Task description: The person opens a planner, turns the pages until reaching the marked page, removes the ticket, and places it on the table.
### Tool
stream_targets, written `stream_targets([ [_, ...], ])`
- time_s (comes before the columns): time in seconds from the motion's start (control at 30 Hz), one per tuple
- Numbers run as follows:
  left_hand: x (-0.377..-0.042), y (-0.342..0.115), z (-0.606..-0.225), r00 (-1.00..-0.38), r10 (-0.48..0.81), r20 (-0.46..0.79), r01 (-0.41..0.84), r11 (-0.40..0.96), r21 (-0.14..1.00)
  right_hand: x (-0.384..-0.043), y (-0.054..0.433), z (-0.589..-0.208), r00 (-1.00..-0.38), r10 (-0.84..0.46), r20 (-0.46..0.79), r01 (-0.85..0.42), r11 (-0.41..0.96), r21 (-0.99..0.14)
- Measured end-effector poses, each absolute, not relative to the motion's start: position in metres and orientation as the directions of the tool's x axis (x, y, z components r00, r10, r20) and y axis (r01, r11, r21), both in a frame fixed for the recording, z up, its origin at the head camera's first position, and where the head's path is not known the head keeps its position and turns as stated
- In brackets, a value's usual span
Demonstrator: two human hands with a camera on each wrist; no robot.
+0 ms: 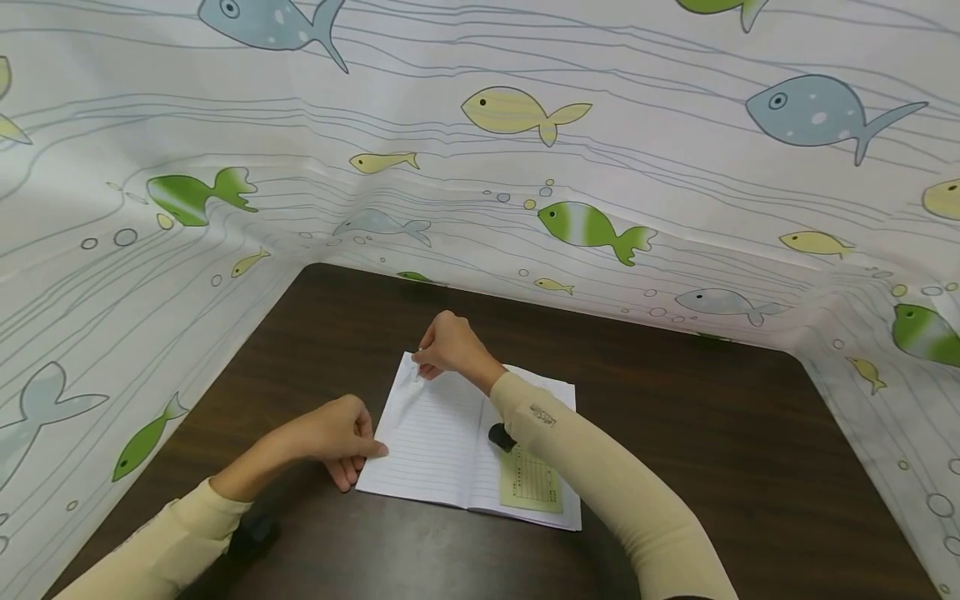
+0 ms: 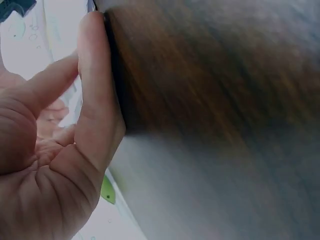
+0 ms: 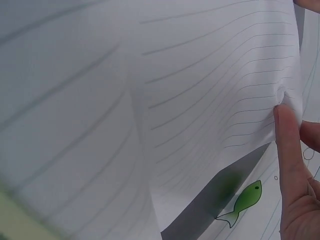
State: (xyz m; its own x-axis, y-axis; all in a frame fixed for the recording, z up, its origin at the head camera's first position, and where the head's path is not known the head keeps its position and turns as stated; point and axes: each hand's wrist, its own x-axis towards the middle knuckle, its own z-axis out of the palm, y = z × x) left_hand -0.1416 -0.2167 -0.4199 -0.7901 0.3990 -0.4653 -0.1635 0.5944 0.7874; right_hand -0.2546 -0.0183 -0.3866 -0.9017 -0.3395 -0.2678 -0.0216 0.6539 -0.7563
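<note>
An open lined notebook [image 1: 431, 446] lies on the dark table, its fold running down the middle. At the top of its left page, my right hand [image 1: 450, 343] pinches the corner between thumb and finger. Up close in the right wrist view, the lined page [image 3: 215, 75] curves and puckers at the fingertip. Over at the left edge of the notebook, my left hand [image 1: 341, 437] rests with its thumb on the page margin. Its other fingers stand low beside the edge, and in the left wrist view a straight finger [image 2: 95, 85] lies along the tabletop.
A pale green printed slip [image 1: 528, 482] lies on the right page, partly under the right forearm. Small black wrist cameras [image 1: 501, 437] sit on the forearms. White fish-print sheeting [image 1: 480, 192] walls the brown table [image 1: 675, 400] at the back and sides.
</note>
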Motion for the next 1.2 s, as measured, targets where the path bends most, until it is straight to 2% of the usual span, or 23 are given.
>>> stream_targets([
  [0.3,-0.142,-0.211,-0.417,-0.79,0.385,-0.477,-0.163,0.619,0.768,-0.257,-0.024,-0.391,-0.888,-0.348,-0.299,-0.041,0.709,-0.704],
  [0.73,-0.144,-0.215,-0.418,-0.792,0.377,-0.48,-0.155,0.636,0.756,-0.256,-0.032,-0.395,-0.799,-0.523,-0.298,-0.343,0.803,-0.488],
  [0.93,-0.145,-0.215,-0.418,-0.797,0.371,-0.477,-0.147,0.647,0.748,-0.254,-0.035,-0.391,-0.764,-0.546,-0.344,-0.402,0.819,-0.409],
  [1.2,-0.146,-0.213,-0.415,-0.789,0.352,-0.504,-0.162,0.672,0.723,-0.251,-0.037,-0.395,-0.766,-0.556,-0.324,-0.454,0.824,-0.34],
])
